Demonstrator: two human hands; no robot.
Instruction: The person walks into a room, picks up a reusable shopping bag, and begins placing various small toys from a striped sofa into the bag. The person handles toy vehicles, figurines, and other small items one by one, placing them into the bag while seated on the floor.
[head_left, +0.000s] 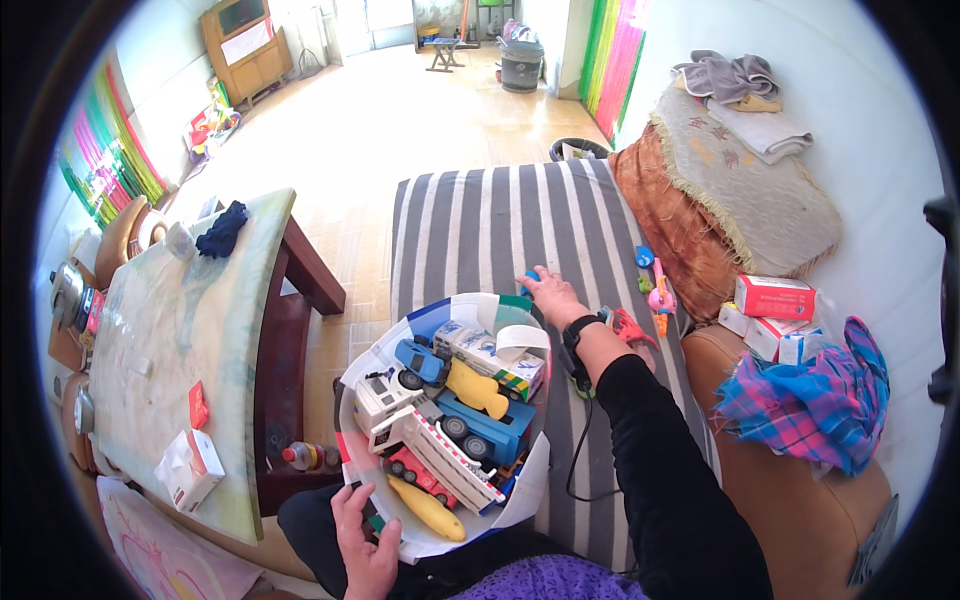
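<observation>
On my lap rests a white cardboard box of toys, among them a blue truck, a white toy truck and a yellow toy banana. My left hand is at the box's near left rim, its fingers bent against the edge. My right hand reaches over the striped cover, its fingertips on a small blue toy; whether it grips this is unclear. Beside my right forearm lie a red toy and a pink toy. A black band is on my right wrist.
A marble-topped table stands at left, with a tissue box and a dark blue cloth. At right are a plaid cloth, red-and-white boxes and a fringed cushion. A black cable runs beside the toy box.
</observation>
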